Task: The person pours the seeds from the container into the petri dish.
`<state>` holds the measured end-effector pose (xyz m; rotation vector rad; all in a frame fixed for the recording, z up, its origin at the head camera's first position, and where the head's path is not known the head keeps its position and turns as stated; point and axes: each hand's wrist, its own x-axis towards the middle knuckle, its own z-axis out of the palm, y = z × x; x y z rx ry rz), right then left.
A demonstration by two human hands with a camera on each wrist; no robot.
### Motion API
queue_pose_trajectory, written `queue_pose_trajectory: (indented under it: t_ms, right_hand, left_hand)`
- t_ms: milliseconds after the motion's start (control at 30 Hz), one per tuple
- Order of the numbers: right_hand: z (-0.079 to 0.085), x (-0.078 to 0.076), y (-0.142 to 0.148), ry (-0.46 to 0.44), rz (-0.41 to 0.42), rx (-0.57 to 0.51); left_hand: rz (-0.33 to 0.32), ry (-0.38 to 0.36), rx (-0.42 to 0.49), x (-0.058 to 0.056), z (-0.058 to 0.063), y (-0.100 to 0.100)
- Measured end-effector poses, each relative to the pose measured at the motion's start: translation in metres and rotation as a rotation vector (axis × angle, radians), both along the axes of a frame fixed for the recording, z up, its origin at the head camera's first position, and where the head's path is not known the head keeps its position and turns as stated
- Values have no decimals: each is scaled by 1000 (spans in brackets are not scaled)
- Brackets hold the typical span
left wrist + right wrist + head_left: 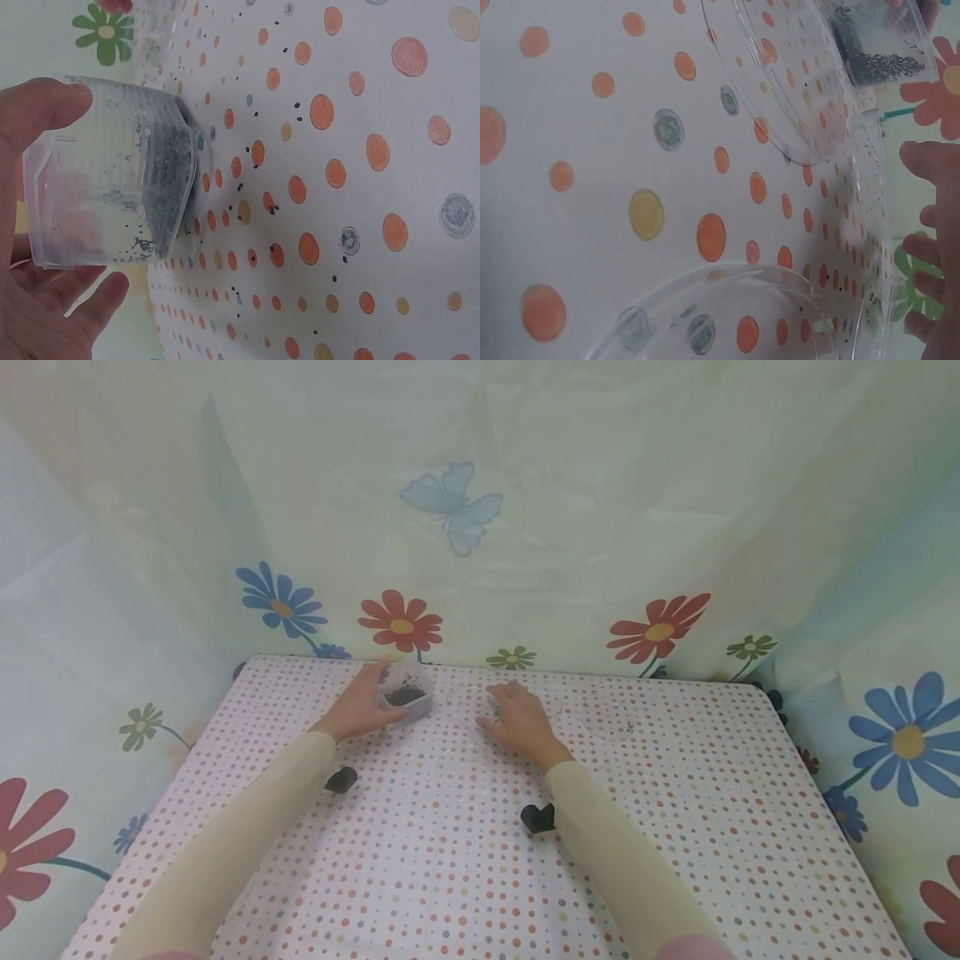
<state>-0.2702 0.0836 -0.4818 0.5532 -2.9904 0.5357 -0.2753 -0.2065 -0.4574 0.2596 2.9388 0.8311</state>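
Note:
My left hand (363,703) grips a clear, angular plastic container (417,703), thumb on one side and fingers on the other. Small dark grains (171,180) lie inside it, and some cling to its wall. In the left wrist view the container is tilted close to the table. My right hand (521,722) is among thin clear round dishes, a little right of the container. Its fingers (922,286) are apart and loosely bent, with nothing seen between them in the right wrist view. One round dish (810,82) stands near the container; another (712,279) is lower in that view.
A further clear dish (609,720) lies right of my right hand, and one (463,777) lies nearer me. Scattered dark grains (273,208) dot the polka-dot table (450,893). Flowered sheets (555,568) hang behind and beside the table.

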Motion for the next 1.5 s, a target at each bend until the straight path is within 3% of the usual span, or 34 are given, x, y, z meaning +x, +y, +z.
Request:
queue_pose_trajectory:
  t_ms: [200, 433, 767, 1067, 1500]
  right_hand:
    - [-6, -1, 2, -41, -38, 30]
    - [-6, 0, 2, -79, -38, 51]
    - [-8, -7, 0, -68, -26, 83]
    - [-3, -8, -1, -101, -37, 98]
    - [-5, -10, 0, -108, -32, 127]
  left_hand:
    - [-11, 0, 35, 1, -1, 3]
    - [-50, 43, 6, 0, 2, 7]
    - [-54, 82, -25, -3, 9, 13]
    - [-101, 127, -14, -8, 9, 19]
    - [-85, 138, -35, -12, 14, 33]
